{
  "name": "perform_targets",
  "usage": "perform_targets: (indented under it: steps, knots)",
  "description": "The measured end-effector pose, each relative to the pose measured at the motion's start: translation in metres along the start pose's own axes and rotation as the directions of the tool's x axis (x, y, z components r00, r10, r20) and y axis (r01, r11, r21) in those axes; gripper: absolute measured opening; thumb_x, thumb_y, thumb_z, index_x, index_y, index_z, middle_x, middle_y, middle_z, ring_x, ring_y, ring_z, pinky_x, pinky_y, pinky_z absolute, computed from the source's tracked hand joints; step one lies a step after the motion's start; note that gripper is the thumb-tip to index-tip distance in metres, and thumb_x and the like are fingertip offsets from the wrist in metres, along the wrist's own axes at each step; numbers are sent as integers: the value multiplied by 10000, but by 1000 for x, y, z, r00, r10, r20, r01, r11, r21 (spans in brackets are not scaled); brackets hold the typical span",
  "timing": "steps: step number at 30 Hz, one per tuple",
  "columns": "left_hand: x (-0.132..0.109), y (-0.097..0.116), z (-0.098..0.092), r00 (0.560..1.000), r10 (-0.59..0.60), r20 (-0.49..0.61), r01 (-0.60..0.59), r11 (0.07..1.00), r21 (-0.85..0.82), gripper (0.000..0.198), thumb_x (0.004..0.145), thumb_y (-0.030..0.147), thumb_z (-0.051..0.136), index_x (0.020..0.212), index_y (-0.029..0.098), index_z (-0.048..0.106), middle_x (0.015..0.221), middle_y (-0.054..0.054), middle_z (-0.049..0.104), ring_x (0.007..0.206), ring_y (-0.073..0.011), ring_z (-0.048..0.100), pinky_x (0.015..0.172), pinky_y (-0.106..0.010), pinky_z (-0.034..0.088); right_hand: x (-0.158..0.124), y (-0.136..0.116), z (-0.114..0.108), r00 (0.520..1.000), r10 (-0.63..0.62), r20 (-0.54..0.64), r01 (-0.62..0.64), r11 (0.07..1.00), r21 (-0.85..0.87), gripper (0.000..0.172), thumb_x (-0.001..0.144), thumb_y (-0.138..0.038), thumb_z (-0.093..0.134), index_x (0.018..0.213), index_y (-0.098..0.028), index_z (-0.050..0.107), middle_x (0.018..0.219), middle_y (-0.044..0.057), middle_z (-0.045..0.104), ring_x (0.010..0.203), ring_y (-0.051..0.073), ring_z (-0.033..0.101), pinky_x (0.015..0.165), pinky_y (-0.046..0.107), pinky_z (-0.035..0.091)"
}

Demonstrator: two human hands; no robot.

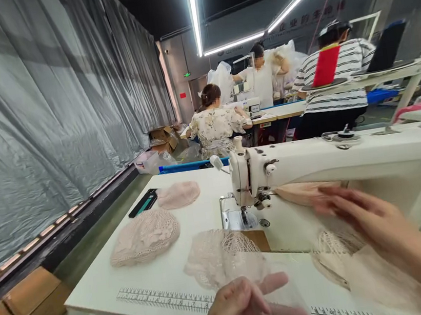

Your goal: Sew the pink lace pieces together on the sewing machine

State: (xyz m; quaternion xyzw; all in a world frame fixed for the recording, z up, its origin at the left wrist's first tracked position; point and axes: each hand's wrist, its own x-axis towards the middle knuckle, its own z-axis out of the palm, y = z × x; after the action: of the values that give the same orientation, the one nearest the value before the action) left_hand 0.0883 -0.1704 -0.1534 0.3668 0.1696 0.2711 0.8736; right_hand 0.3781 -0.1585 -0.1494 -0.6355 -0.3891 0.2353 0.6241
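Note:
My left hand (249,305) is at the table's front edge, thumb and forefinger closed on a sheer pale lace piece (216,257). The other fingers show through its mesh. My right hand (369,214) is under the sewing machine's arm (350,154), its fingers blurred at a folded beige fabric piece (304,194). Whether they grip it cannot be made out. Below that hand lies more lace and mesh fabric (335,254). The needle and presser foot (245,217) stand left of the right hand, over the metal plate, with no fabric seen under them.
On the white table (106,279) lie a lace stack (145,238), a smaller pale fabric piece (179,195) and a dark green-and-black object (142,203). Printed ruler marks (167,297) run along the front. Cardboard boxes (35,299) stand at left. Several people work beyond the machine.

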Motion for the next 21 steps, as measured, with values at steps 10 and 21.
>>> perform_targets:
  steps: [10, 21]
  knots:
    - [-25, -19, -12, 974, 137, 183, -129, 990, -57, 284, 895, 351, 535, 774, 118, 643, 1252, -151, 568, 1062, -312, 602, 852, -446, 464, -114, -15, 33, 486, 47, 873, -287, 952, 108, 577, 642, -625, 704, 1000, -192, 572, 819, 20, 613, 771, 178, 595, 661, 249, 462]
    - [-40, -35, 4, 976, 14, -218, 73, 921, 384, 483, 685, 546, 708, 823, 102, 574, 524, -10, 606, 407, -82, 528, 455, -171, 425, -148, -25, 33, 606, 163, 779, 144, 940, -309, 307, 861, -499, 479, 1033, -245, 474, 528, -104, 300, 494, 101, 251, 447, 210, 200]
